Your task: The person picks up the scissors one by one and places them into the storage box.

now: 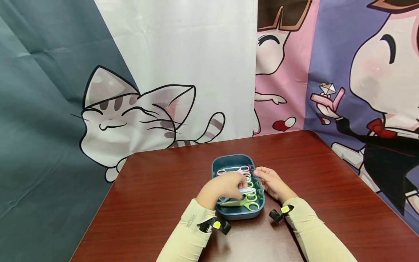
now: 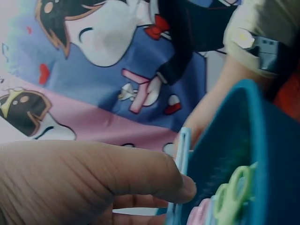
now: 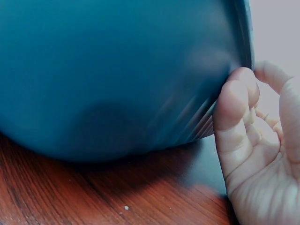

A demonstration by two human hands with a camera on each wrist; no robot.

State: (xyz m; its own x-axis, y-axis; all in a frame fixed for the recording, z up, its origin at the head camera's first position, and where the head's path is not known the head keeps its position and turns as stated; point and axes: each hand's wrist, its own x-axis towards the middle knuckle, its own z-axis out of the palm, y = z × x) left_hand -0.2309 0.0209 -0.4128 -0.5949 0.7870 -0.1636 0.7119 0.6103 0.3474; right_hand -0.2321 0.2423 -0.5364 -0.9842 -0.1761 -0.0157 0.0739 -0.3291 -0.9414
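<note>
A dark blue plastic basket (image 1: 240, 216) stands on the table with several pairs of children's scissors in it. Reaching over its left side, my left hand (image 1: 226, 187) pinches light blue scissors (image 1: 247, 190) between thumb and fingers; the left wrist view shows these scissors (image 2: 183, 152) edge-on. Green scissors (image 1: 236, 203) lie at the near end, and pink scissors (image 1: 243, 169) farther back. At the basket's right side, my right hand (image 1: 274, 184) holds the rim with its fingertips. The right wrist view has that hand (image 3: 253, 154) against the basket's outer wall (image 3: 117, 84).
The reddish-brown wooden table (image 1: 163, 189) extends around the basket on all sides. A cloth backdrop (image 1: 196, 54) with cartoon figures hangs behind the table's far edge. Each sleeved wrist carries a small black camera, such as the right wrist's camera (image 1: 278, 214).
</note>
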